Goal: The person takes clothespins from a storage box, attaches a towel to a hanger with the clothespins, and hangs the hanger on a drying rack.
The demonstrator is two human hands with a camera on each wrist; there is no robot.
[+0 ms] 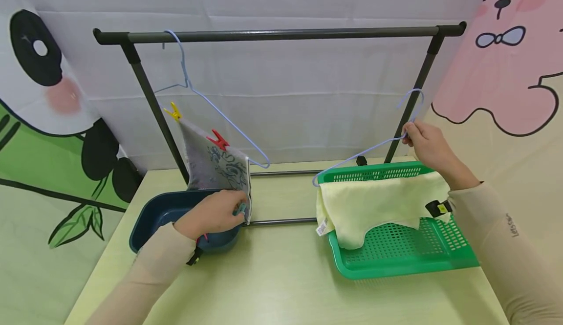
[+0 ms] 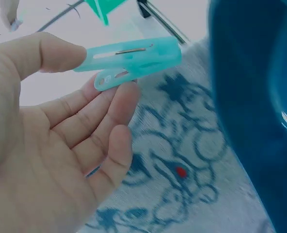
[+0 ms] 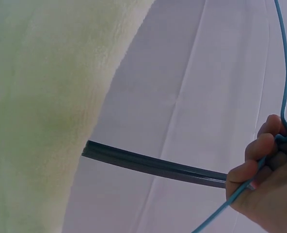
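My left hand (image 1: 215,215) pinches a teal clothespin (image 2: 158,57) between thumb and fingers, over the right side of a dark blue basin (image 1: 149,212). Right beside it hangs a grey patterned towel (image 1: 226,168), with a yellow clothespin (image 1: 175,112) and a red clothespin (image 1: 218,140) at its top edge. The blue hanger (image 1: 228,119) above that towel hooks over the rack's bar. My right hand (image 1: 424,144) grips a second blue hanger (image 1: 356,156) below its hook. A pale yellow towel (image 1: 387,200) lies draped over this hanger's lower part, above a green basket (image 1: 404,266).
A black rack (image 1: 286,35) spans the back of the table (image 1: 281,276), its right post (image 1: 418,85) behind my right hand. White cloth (image 1: 303,100) backs it, and cartoon prints flank both sides. Something red shows in the basin, partly behind my left wrist.
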